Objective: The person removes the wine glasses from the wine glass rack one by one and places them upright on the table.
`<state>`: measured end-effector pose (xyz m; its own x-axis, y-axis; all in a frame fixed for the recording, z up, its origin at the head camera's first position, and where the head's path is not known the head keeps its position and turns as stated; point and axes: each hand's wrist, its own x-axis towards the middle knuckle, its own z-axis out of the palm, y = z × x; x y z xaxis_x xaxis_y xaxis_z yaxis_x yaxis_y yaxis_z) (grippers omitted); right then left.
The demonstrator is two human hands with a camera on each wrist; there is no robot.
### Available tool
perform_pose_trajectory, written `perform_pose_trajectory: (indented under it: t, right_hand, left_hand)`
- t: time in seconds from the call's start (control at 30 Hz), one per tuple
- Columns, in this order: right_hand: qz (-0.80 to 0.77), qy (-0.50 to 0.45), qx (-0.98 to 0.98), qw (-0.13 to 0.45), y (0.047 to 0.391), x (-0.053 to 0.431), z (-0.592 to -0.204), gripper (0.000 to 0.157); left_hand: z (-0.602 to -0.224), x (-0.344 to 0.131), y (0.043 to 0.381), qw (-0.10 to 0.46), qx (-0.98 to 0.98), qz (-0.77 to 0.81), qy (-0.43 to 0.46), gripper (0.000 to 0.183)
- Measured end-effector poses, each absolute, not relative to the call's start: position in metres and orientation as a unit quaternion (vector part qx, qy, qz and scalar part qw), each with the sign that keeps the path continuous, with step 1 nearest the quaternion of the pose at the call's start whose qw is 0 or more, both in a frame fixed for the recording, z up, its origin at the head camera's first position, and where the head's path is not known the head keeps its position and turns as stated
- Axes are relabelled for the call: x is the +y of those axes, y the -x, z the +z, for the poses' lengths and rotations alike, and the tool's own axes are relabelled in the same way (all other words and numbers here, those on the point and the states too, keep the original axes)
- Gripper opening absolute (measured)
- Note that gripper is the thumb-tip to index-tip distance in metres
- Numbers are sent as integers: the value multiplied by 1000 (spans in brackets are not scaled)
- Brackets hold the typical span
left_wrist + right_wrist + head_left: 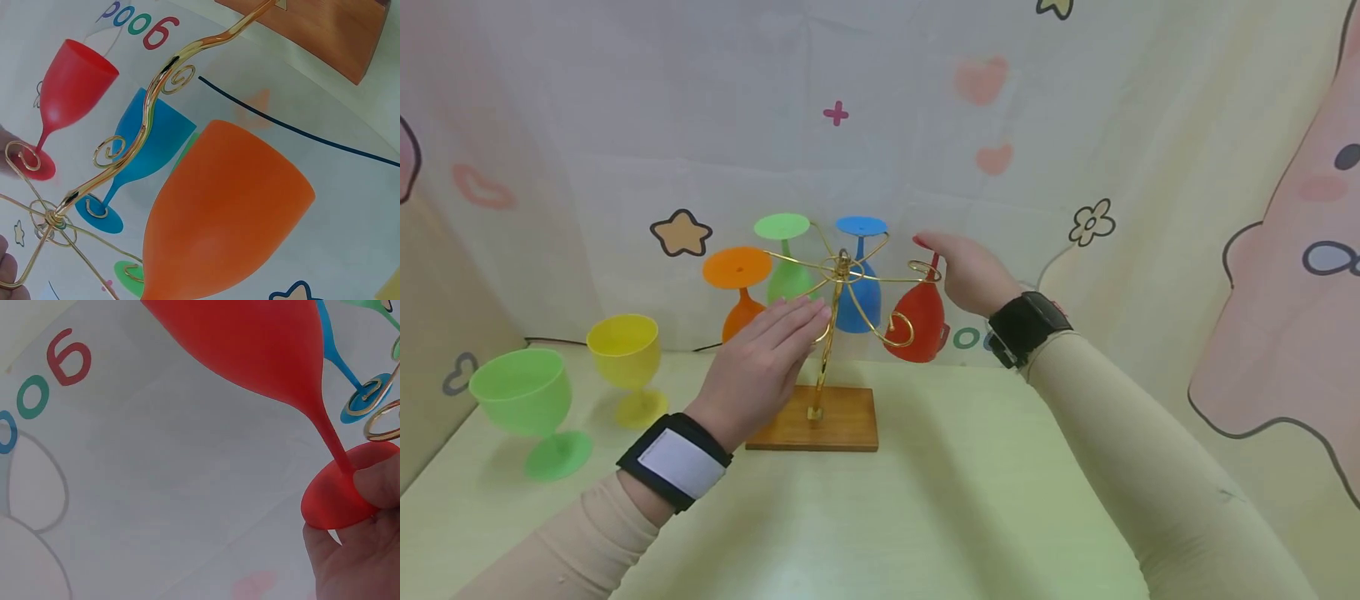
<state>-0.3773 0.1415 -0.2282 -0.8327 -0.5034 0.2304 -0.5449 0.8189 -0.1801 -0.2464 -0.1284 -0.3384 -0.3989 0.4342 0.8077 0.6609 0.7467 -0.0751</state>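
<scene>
A gold wire glass rack (pixel 826 358) stands on a wooden base (pixel 842 425), with curled arms fanning out at its top. My right hand (pixel 973 271) grips the foot of an upside-down red goblet (pixel 917 321), thumb on the foot beside the stem in the right wrist view. Its stem is beside a curled arm; whether it sits inside the loop I cannot tell. My left hand (pixel 763 367) holds a front arm of the rack by its curl; the thumb is hidden. Orange (pixel 225 212), blue (pixel 859 304) and green (pixel 786 279) goblets hang upside down from other arms.
On the table (pixel 925 517), left of the rack, a light green goblet (pixel 523 392) and a yellow goblet (pixel 623 350) stand upright. Behind the rack hangs a pale printed cloth (pixel 700 100) with stars, hearts and flowers.
</scene>
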Motion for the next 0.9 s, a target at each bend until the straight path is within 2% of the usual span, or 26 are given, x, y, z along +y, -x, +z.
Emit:
perform_pose_trajectory:
  t: [0.3,0.5,0.73,0.8,0.9]
  right_hand:
    - [96,-262,-955,99,373,165,-257,53]
    - [88,-250,-962,68,368,179,-294,55]
    - [114,-258,-958,59,356,192,-352,37]
    - [150,-247,-956,44,353,197,-369,32]
    - [247,-210,-946,-15,348,204,-395,26]
  left_hand:
    - [-338,-128,246,444,-819,-136,337,44]
    - [-340,-127,248,446,-817,-140,337,47]
    - [-341,-128,247,448,-816,-148,335,46]
    - [-340,-127,246,446,-816,-150,335,46]
    - [-340,-127,246,447,-815,-153,334,44]
